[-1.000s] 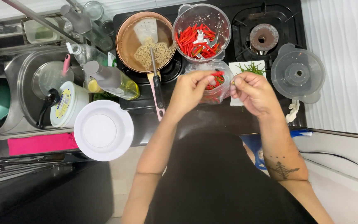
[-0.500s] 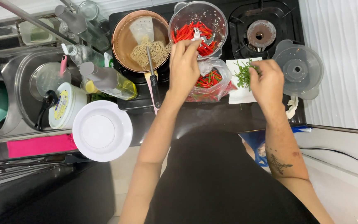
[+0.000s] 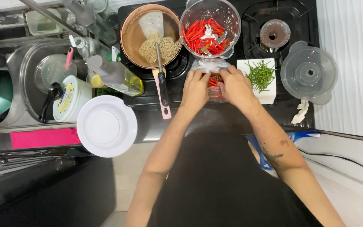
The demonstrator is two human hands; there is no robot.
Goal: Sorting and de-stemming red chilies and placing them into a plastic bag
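My left hand [image 3: 195, 87] and my right hand [image 3: 236, 85] both grip a clear plastic bag of red chillies [image 3: 213, 78] on the black stove top. Just beyond the bag stands a clear chopper bowl [image 3: 209, 27] with a blade in the middle and many red chillies in it. Right of my right hand lies a white board [image 3: 269, 95] with a pile of green chilli stems [image 3: 260, 74] on it.
A copper pan [image 3: 148, 32] with seeds and a pink-handled utensil [image 3: 163, 93] sits on the left burner. An oil bottle [image 3: 114, 75] and a white plate [image 3: 106, 125] are left of it. A clear chopper lid [image 3: 309, 75] lies right, a sink [image 3: 30, 84] with dishes far left.
My left hand came back from the chopper bowl and my right hand from the stem pile; both now meet on the chilli bag.
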